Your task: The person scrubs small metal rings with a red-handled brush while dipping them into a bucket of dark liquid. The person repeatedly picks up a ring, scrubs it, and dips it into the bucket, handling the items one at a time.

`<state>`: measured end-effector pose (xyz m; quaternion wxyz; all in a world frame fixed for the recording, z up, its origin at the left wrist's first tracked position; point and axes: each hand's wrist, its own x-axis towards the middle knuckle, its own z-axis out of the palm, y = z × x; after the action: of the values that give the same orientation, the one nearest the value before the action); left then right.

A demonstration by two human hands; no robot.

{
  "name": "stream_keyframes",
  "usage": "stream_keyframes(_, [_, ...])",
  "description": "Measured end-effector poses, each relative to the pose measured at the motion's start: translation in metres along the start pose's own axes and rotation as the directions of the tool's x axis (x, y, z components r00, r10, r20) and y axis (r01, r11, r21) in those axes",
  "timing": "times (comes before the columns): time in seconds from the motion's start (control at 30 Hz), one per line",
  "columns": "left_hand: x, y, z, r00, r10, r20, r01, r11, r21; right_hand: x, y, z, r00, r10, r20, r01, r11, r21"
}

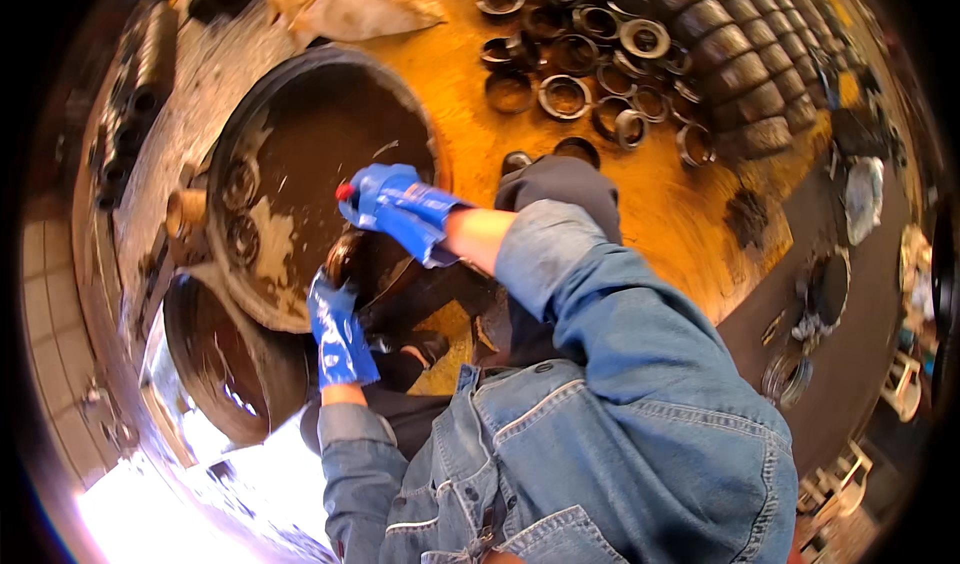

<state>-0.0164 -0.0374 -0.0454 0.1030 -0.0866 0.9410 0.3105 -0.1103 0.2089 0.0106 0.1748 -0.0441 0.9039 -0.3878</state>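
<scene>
My right hand [400, 204], in a blue rubber glove, is closed around a tool whose red end [346, 192] sticks out past the thumb side; the rest of that tool is hidden. Below it my left hand [342, 332], gloved alike, grips a wet, brownish round metal part [343, 257], which looks like a ring. Both hands are over the near right rim of a large round basin [335, 54] containing dark liquid. Inside, near the left wall, lie a metal ring [240, 184] and another ring [242, 239].
Many loose metal rings [565, 96] lie on the oily yellow floor ahead, beside stacked rows of cylindrical parts [735, 54]. A smaller drum [215, 354] of dark liquid stands near left. Brown crumpled sheeting [370, 4] is beyond the basin. A dark mat [760, 314] is at right.
</scene>
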Motion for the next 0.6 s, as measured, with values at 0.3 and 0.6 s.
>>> stream_keyframes(0.3, [0.012, 0.016, -0.019, 0.992, 0.107, 0.064, -0.115, 0.984, 0.137, 0.006, -0.005, 0.029, 0.879, -0.448, 0.164, 0.423, 0.891, 0.166])
stream_keyframes(0.6, [0.004, 0.032, -0.028, 0.993, 0.003, 0.118, -0.018, 0.993, 0.121, 0.009, -0.009, 0.002, 0.951, -0.242, 0.191, 0.192, 0.949, 0.249])
